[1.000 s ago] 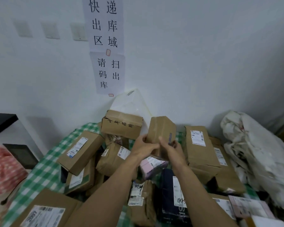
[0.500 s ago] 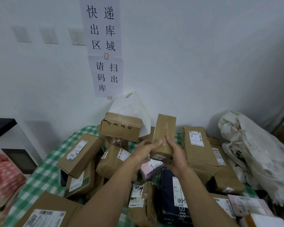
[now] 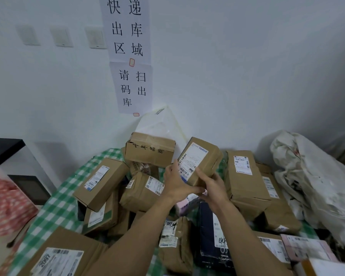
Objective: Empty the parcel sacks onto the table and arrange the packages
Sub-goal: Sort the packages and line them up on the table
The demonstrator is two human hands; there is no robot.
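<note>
Both hands hold a small box (image 3: 206,156) up above the heap. It is tilted, its top leaning right and its white label facing the camera. The left hand (image 3: 176,183) grips its lower left edge and the right hand (image 3: 214,186) grips its lower right corner, the fingers of each curled round the cardboard. Below them the tabletop (image 3: 54,212), under a green checked cloth, is crowded with packages. A lettered box (image 3: 149,150) sits high at the back, just left of the small box, with a white mailer (image 3: 161,124) leaning on the wall behind it. A long box (image 3: 101,183) lies tilted at the left, and a wrapped parcel (image 3: 141,191) sits beside it. A tall box (image 3: 245,176) stands to the right. A pink parcel (image 3: 187,204) shows under the wrists, a dark parcel (image 3: 209,242) lies between the forearms, and a big box (image 3: 62,255) fills the near left corner. A crumpled white sack (image 3: 311,182) is slumped at the right end. A paper sign (image 3: 127,52) hangs on the wall.
</note>
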